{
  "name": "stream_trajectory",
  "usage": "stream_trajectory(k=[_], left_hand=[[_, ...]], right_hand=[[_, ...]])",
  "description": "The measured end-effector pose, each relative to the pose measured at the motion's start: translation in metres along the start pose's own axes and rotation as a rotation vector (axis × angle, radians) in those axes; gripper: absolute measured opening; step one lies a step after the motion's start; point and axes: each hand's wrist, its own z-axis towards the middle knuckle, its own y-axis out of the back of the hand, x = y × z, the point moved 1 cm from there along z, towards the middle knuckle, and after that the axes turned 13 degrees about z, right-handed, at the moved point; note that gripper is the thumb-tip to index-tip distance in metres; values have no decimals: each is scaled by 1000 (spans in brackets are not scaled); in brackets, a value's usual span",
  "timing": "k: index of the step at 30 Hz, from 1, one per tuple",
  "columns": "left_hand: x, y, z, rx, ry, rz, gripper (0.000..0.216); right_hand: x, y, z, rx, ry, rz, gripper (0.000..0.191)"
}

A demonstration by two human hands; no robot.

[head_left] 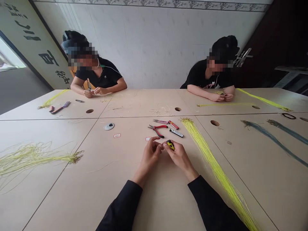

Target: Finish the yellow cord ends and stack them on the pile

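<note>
My right hand (177, 155) is closed around a yellow and black lighter (170, 145). Close beside it, my left hand (152, 152) pinches something too small to make out, and the fingertips of both hands nearly meet. Just beyond the hands lie red and black handled pliers (158, 128), opened out. Pink-handled snips (160, 121), a red lighter (173, 125) and a white and black lighter (176, 133) rest around them. To the right stretches a long bundle of yellow cords (211, 160) with metal ends at the top.
Loose yellow cords (48, 160) lie at left. Blue-grey cord bundles (271, 134) are at right. A round silver and white object (109, 126) sits beyond my left hand. Two people (103, 75) work across the table (96, 199), which has round holes (215, 123).
</note>
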Motion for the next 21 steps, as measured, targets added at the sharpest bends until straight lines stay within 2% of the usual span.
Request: stream_trajectory(k=[5, 16, 21], left_hand=[[-2, 0, 0, -21, -5, 43, 32], [0, 1, -2, -31, 3, 40, 16], [1, 1, -2, -26, 11, 95, 19]], right_hand=[[4, 3, -1, 49, -34, 87, 37], [6, 6, -6, -38, -62, 197, 36], [5, 6, -6, -30, -67, 212, 37]])
